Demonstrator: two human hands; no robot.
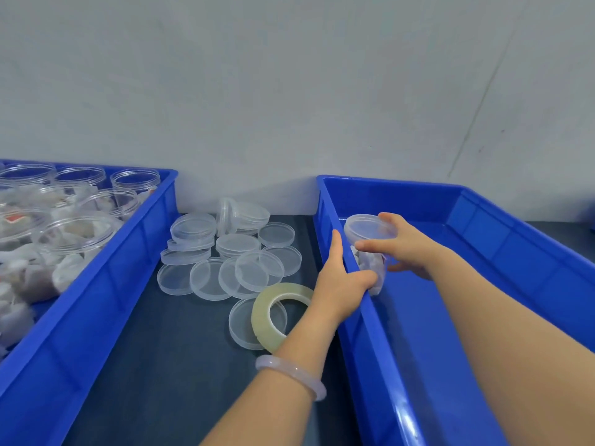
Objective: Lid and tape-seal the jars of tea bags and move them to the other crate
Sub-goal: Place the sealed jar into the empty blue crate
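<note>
A clear lidded jar (365, 231) of tea bags is inside the right blue crate (483, 217), close to its left wall. My right hand (404, 243) grips the jar, fingers over the lid and thumb across its side. My left hand (341, 278) holds the crate's left rim, thumb inside against the jar's lower part. The left blue crate (135, 249) holds several open jars (77, 233) with tea bags. Loose clear lids (231, 255) lie between the crates, and a roll of clear tape (277, 312) sits by my left wrist.
A dark tabletop (167, 342) runs between the crates. A pale wall (289, 91) stands just behind them. A pale bangle (291, 373) is on my left wrist. One lid (244, 323) lies under the tape roll.
</note>
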